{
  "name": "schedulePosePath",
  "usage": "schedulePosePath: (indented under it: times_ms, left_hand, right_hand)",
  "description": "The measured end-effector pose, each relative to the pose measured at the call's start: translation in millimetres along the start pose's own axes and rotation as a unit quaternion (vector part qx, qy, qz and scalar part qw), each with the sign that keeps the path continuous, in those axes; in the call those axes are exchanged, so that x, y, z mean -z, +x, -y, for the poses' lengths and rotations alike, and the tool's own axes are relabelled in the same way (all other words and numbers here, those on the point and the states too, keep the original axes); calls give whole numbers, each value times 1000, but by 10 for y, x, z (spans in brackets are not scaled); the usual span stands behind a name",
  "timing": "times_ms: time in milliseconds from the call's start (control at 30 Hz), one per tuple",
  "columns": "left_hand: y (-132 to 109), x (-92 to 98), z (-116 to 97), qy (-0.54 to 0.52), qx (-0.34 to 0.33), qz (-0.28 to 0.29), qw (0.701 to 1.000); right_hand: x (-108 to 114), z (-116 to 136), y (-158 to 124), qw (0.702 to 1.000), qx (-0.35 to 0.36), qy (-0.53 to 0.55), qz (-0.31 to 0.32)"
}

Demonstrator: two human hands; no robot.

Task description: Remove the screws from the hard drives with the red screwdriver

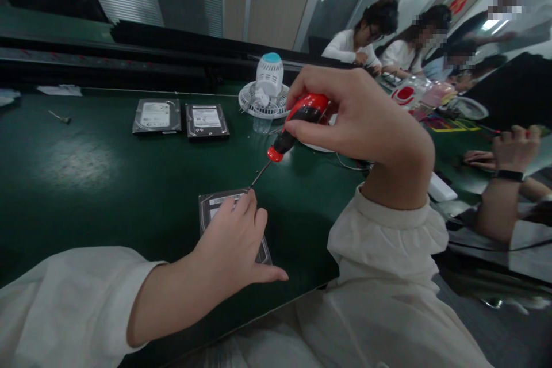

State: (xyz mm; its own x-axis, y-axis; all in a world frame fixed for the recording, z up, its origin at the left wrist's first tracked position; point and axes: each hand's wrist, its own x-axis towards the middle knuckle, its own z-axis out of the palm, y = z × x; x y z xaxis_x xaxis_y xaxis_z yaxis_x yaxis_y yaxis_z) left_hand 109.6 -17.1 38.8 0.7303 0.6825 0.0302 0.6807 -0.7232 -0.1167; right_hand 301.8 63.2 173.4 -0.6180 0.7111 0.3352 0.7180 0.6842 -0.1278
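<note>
My right hand [345, 112] is closed around the red and black handle of a screwdriver [297, 123]. The screwdriver slants down to the left, its thin shaft reaching the far right corner of a hard drive [207, 207]. Over that drive lies my left hand [235, 238], thumb stretched out to the right and fingertips beside the screwdriver's tip. Most of the drive's label is covered by this hand, and the exact contact of the tip is hidden by the fingers.
Two more hard drives, one [156, 115] left of the other [207, 121], lie farther back on the green table [142, 184]. A white fan [270, 83] stands behind the screwdriver. At right is a co-worker's hand [515, 149]; other people sit beyond.
</note>
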Motion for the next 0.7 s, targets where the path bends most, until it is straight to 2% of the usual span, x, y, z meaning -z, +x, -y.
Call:
schedulePosePath:
  times_ms: [200,333,400,467,533,700]
  left_hand:
    - [-7,81,63,-6,4,-11,1000]
    - [88,158,252,1,21,1,1000]
    - [158,169,382,5,40,-14,999]
    - [230,144,500,-4,59,-37,998]
    - [292,89,580,-46,56,-34,997]
    - [382,-35,630,-89,34,-18,995]
  right_hand:
    - [2,-1,-3,1000,8,-3,-5]
    - [37,-14,-30,1000,1,-6,-18]
    - [80,-29,-60,999,-8,-15,-34]
    - [133,-50,-99,998,-17,-27,-49]
    - [185,-71,-143,997,-25,-34,-63]
    - [251,-108,-303,995,-36,-33,-84]
